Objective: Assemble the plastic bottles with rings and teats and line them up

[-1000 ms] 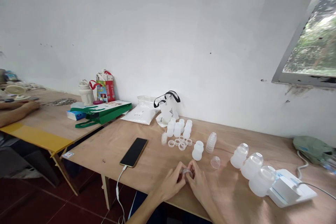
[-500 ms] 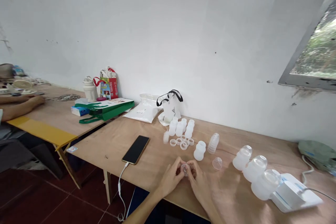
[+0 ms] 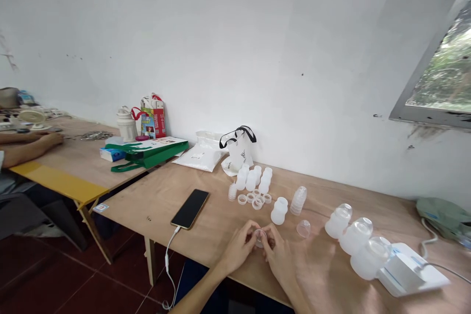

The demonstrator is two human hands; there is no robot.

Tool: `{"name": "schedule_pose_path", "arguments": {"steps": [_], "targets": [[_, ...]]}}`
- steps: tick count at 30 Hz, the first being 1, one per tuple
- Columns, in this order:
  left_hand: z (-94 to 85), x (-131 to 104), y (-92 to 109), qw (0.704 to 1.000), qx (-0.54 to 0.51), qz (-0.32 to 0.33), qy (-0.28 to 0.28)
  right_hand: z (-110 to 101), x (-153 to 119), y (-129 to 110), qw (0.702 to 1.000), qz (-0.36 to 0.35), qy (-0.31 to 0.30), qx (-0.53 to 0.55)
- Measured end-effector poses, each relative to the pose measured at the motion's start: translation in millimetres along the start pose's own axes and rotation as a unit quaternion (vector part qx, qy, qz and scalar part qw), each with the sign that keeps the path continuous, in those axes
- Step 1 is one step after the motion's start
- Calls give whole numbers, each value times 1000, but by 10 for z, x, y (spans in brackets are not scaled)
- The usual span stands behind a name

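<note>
Near the table's front edge, my left hand point(image 3: 241, 248) and my right hand point(image 3: 275, 250) pinch a small translucent round bottle part point(image 3: 259, 238) between thumbs and fingers. The fingers cover much of it; whether it is one piece or two I cannot tell. Just beyond the hands stands an open white baby bottle point(image 3: 279, 211) without a cap. A clear dome cap point(image 3: 303, 228) lies to the right of my right hand. Behind it rises a stack of clear caps point(image 3: 298, 200). Several loose collar rings point(image 3: 257, 201) lie beside a small stack of nipples point(image 3: 232, 191).
White bottles point(image 3: 253, 178) stand in a group at the back. Three capped bottles point(image 3: 356, 235) stand right, beside a white box point(image 3: 405, 270) with a cable. A charging phone point(image 3: 190, 209) lies left. Bags point(image 3: 200, 154) rest by the wall. Another person's arm point(image 3: 29, 147) is at the neighbouring table.
Both hands keep their pinch on the small round part, with only slight finger movement and a small turn of the part. The view has shifted very slightly; nothing else has moved.
</note>
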State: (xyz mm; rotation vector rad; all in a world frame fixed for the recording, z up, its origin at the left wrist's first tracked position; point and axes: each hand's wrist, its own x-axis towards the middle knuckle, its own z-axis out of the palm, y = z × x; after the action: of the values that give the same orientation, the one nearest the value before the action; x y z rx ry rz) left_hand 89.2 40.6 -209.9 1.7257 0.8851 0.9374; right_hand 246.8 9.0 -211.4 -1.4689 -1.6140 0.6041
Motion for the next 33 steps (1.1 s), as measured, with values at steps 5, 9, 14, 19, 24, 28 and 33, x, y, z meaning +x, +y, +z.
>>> {"name": "schedule_pose_path", "arguments": {"steps": [5, 9, 14, 19, 24, 28, 33], "targets": [[-7, -11, 59, 1000, 14, 7, 10, 42, 3, 14, 1000, -21, 5, -13], [-10, -13, 112, 1000, 25, 6, 8, 42, 12, 16, 999, -16, 19, -20], [-11, 19, 50, 999, -8, 14, 44, 4, -11, -24, 999, -46, 4, 0], [-14, 87, -139, 989, -106, -20, 100, 6, -53, -69, 995, -99, -24, -24], [-6, 119, -228, 978, -160, -27, 130, 6, -60, -96, 986, -139, -64, -73], [-2, 127, -241, 980, -142, -19, 138, 6, -50, -79, 984, -148, -57, -80], [8, 119, -182, 977, -167, -16, 132, 29, -45, -42, 987, -137, -36, -76]]}}
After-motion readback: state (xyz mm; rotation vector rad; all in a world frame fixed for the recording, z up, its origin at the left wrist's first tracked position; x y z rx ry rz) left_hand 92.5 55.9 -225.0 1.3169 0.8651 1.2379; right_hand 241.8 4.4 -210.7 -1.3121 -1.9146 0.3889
